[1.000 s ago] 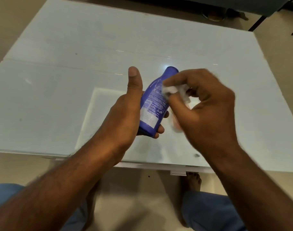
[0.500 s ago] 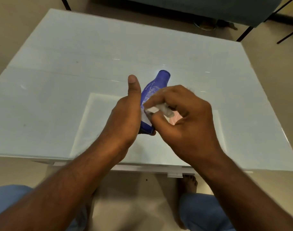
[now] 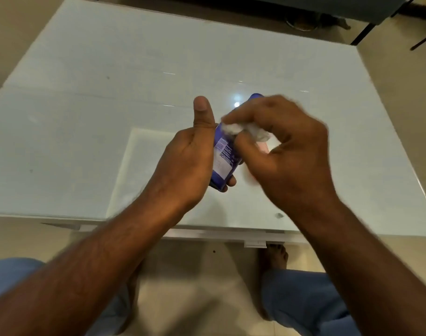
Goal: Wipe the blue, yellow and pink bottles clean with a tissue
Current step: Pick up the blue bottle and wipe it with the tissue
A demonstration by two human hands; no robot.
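Tissue [image 3: 233,128] slid up one blue bottle [image 3: 222,163], two hands gripping

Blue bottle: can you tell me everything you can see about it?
The blue bottle looks like glossy plastic, with a label of tiny white print and a white patch. It is held above the white table, tilted, its narrow top pointing away. The left hand grips its lower half, thumb sticking up. The right hand presses a crumpled white tissue against its upper part, hiding most of the top.

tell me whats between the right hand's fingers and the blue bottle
A crumpled white tissue, pinched by the right hand and pressed on the blue bottle, which the left hand holds. The head view shows it.
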